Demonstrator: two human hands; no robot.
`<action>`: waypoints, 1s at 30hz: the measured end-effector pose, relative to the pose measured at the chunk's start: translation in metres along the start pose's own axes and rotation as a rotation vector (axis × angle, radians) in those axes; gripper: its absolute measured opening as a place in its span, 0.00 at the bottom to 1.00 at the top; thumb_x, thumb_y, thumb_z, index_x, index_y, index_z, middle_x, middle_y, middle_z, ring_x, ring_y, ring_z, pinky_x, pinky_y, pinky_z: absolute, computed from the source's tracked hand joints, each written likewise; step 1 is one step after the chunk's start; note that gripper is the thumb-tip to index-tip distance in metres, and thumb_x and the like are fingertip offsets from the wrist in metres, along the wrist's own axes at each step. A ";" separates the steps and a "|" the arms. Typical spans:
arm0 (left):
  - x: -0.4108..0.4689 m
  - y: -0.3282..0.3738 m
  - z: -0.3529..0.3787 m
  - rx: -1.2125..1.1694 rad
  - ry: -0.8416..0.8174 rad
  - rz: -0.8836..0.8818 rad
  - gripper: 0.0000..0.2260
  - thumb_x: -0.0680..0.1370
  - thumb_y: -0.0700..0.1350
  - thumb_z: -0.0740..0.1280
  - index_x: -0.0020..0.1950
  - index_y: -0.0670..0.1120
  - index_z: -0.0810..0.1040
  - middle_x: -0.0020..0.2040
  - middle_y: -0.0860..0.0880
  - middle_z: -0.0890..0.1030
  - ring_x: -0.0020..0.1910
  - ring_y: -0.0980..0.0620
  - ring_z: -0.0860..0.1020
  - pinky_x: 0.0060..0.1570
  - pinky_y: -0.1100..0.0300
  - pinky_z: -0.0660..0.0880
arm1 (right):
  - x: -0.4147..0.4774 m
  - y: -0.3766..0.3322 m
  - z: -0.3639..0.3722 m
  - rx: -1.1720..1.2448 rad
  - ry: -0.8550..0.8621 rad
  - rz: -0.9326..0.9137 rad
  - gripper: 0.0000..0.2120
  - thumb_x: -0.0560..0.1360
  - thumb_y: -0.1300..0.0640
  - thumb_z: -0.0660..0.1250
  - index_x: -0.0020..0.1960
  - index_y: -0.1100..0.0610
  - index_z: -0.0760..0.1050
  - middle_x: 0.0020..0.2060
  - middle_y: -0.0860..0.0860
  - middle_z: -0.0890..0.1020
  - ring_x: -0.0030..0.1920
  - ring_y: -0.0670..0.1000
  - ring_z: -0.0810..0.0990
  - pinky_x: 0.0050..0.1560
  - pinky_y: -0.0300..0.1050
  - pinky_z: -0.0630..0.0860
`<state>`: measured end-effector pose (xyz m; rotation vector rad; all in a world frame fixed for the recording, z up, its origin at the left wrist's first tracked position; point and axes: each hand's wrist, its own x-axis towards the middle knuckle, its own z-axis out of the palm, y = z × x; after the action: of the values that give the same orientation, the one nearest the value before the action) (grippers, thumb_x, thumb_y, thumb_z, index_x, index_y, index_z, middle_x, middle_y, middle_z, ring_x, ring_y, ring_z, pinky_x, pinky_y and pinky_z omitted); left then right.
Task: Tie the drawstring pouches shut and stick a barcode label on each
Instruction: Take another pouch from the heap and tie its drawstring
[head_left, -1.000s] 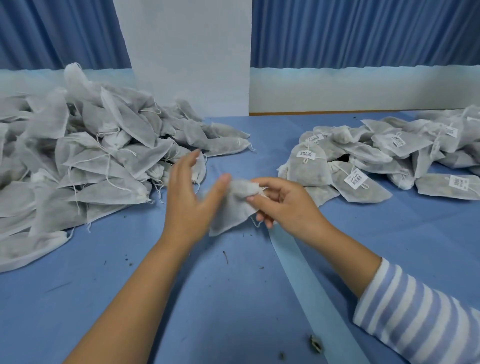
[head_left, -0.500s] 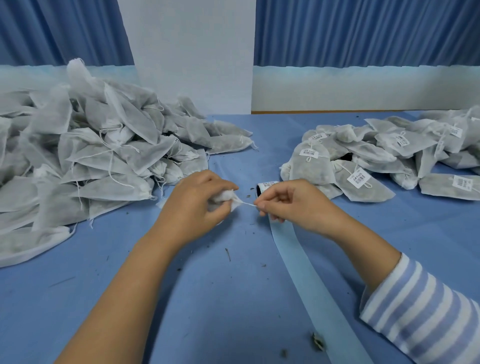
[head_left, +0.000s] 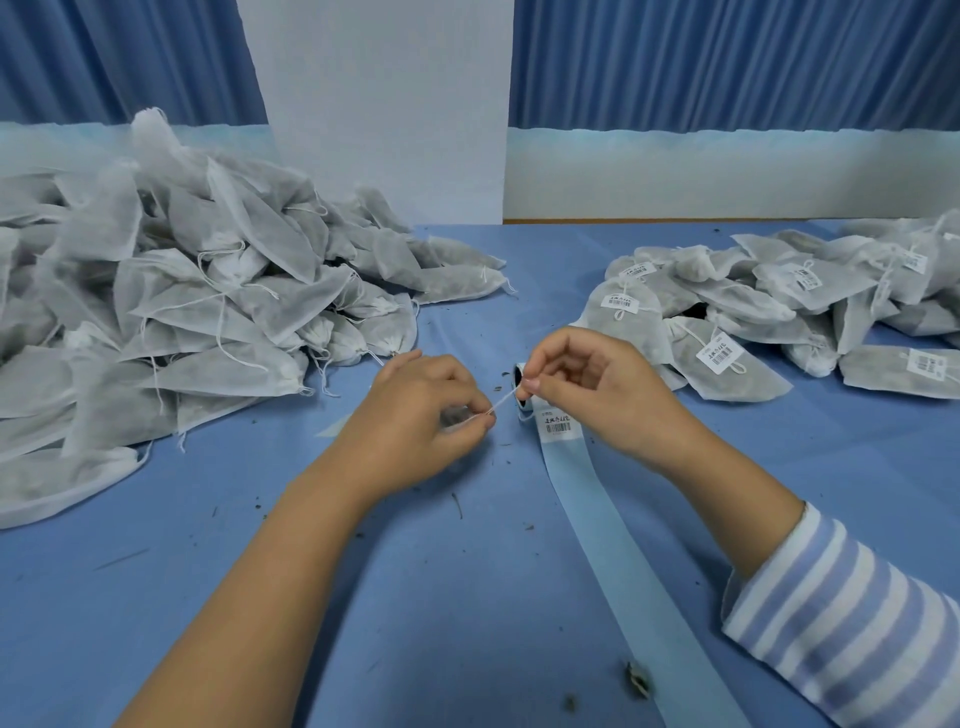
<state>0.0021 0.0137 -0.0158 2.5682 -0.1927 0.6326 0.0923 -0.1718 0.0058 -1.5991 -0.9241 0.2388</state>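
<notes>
My left hand (head_left: 421, 415) is curled round a white drawstring pouch (head_left: 457, 415), which it hides almost entirely. A thin white drawstring (head_left: 501, 402) runs taut from that hand to my right hand (head_left: 597, 395), whose thumb and forefinger pinch its end. Just behind my right fingertips lies the roll of barcode labels (head_left: 522, 400); one printed label (head_left: 558, 426) shows on its pale blue backing strip (head_left: 623, 561), which trails toward me.
A big heap of unlabelled white pouches (head_left: 171, 312) fills the table's left side. Several labelled, tied pouches (head_left: 769, 306) lie at the right. The blue table (head_left: 441, 597) carries scattered dark crumbs. A white board (head_left: 384, 109) and blue curtains stand behind.
A second ago both hands held the pouch spread between them. My left hand has since bunched it up, and my right hand has pulled the drawstring out and slightly upward.
</notes>
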 end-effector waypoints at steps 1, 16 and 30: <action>0.000 0.002 0.000 -0.063 -0.026 -0.016 0.02 0.76 0.44 0.73 0.42 0.48 0.84 0.45 0.53 0.81 0.44 0.62 0.75 0.70 0.45 0.62 | 0.000 0.001 0.000 0.000 0.012 -0.013 0.09 0.75 0.71 0.68 0.44 0.58 0.76 0.37 0.51 0.83 0.41 0.49 0.81 0.47 0.46 0.76; 0.002 0.020 -0.004 -0.873 0.087 -0.313 0.11 0.79 0.38 0.67 0.57 0.49 0.84 0.46 0.58 0.85 0.45 0.66 0.80 0.48 0.75 0.72 | -0.006 0.019 0.012 -0.562 0.100 -0.313 0.04 0.76 0.62 0.69 0.45 0.58 0.83 0.34 0.50 0.81 0.35 0.48 0.75 0.40 0.39 0.72; -0.004 0.022 -0.007 -0.560 -0.267 -0.313 0.12 0.79 0.38 0.65 0.41 0.49 0.85 0.34 0.56 0.83 0.34 0.63 0.78 0.32 0.73 0.70 | -0.001 0.015 -0.001 -0.561 0.131 -0.323 0.04 0.73 0.57 0.74 0.48 0.53 0.85 0.46 0.50 0.79 0.49 0.47 0.75 0.52 0.35 0.67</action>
<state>-0.0101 -0.0014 -0.0030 2.0640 -0.0417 0.0918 0.0992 -0.1728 -0.0081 -1.9069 -1.1937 -0.3801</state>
